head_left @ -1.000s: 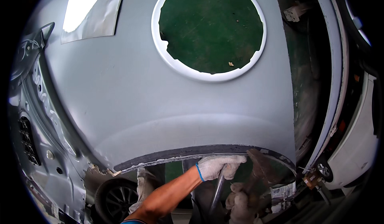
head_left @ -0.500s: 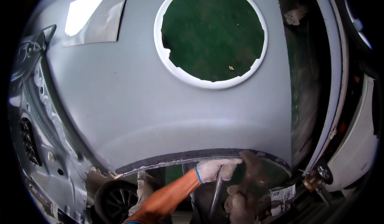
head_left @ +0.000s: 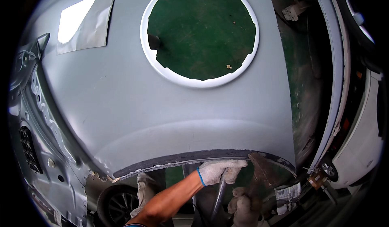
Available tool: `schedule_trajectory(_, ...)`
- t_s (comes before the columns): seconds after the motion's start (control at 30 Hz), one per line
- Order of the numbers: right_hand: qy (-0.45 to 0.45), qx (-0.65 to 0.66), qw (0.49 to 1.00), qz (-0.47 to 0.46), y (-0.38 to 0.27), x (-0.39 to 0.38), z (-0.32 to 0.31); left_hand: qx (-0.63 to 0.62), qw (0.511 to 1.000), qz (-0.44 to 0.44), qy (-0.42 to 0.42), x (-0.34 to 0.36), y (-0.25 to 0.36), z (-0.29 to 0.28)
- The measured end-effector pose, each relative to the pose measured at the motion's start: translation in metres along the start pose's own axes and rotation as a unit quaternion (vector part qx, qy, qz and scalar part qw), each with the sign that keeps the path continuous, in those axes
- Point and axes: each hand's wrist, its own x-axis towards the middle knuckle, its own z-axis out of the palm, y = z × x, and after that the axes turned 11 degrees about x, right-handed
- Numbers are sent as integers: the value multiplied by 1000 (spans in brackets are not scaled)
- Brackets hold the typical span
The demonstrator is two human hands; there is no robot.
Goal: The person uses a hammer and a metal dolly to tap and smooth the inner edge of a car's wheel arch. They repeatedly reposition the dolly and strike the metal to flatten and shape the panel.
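My left hand [head_left: 216, 171], in a pale glove with a blue cuff, is closed around a metal rod [head_left: 219, 198] at the curved lower edge of a grey sheet-metal panel [head_left: 101, 105]. It sits just below a dark strip [head_left: 186, 155] with chipped edges along that arch. My right hand [head_left: 243, 204], in a dingy glove, is lower and further right, closed on a brownish tool [head_left: 261, 170] whose head is beside the left fingertips; its exact shape is hard to make out. The panel has a round opening with a white rim [head_left: 254, 53], showing green floor.
A square reflective metal flap [head_left: 83, 22] is at the upper left of the panel. Pressed car-body metal [head_left: 52, 134] runs down the left. A wheel [head_left: 117, 206] is below. A pale curved rail [head_left: 338, 85] and a white car body [head_left: 360, 146] are at the right.
The brownish tool was blurred and slightly further left half a second ago, and now shows more clearly. My left hand stays on the rod. The upper panel appears shifted somewhat left.
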Motion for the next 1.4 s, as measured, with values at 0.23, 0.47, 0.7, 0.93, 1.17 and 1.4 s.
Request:
schedule_trajectory(0.23,57,-93,993,-38,4,-19,-31,-26,999,-9,-46,3,-4,-9)
schedule_trajectory(0.47,-18,5,998,53,-10,-7,1,-69,997,22,-39,1,-1,-15)
schedule_trajectory(0.7,-66,42,997,-3,-16,-6,6,-11,1000,14,-11,-7,-1,-8)
schedule_trajectory(0.93,-38,-5,999,30,-19,-4,20,-38,998,40,-13,-23,0,-4)
schedule_trajectory(1.17,-53,-194,979,15,-9,-2,7,-31,996,83,-33,-34,1,-11)
schedule_trajectory(1.4,-60,-209,975,-48,-5,-2,-1,-14,994,106,-20,-33,-4,-14)
